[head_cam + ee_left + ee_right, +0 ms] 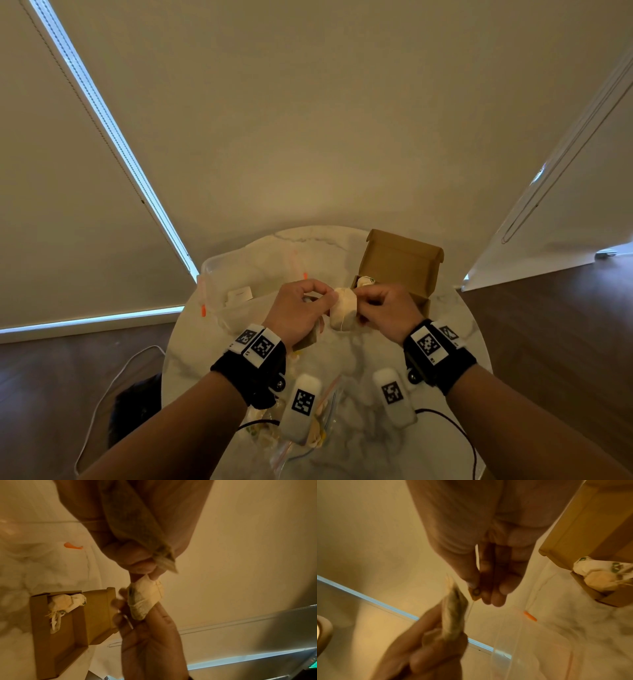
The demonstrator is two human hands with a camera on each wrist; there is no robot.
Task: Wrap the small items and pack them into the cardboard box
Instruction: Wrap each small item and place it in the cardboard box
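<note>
The bench point(455, 342) has a cardboard box point(397, 270) at the back on the right, with its lid standing up behind it. A wrapped item point(365, 281) lies inside the box. A clear bag point(246, 274) lies at the back on the left. Above the middle of the bench, in front of the box, the left hand point(298, 310) and the right hand point(387, 308) hold a small bundle point(344, 308) between them. Another bag point(308, 442) lies near the front edge, under the wrists.
</note>
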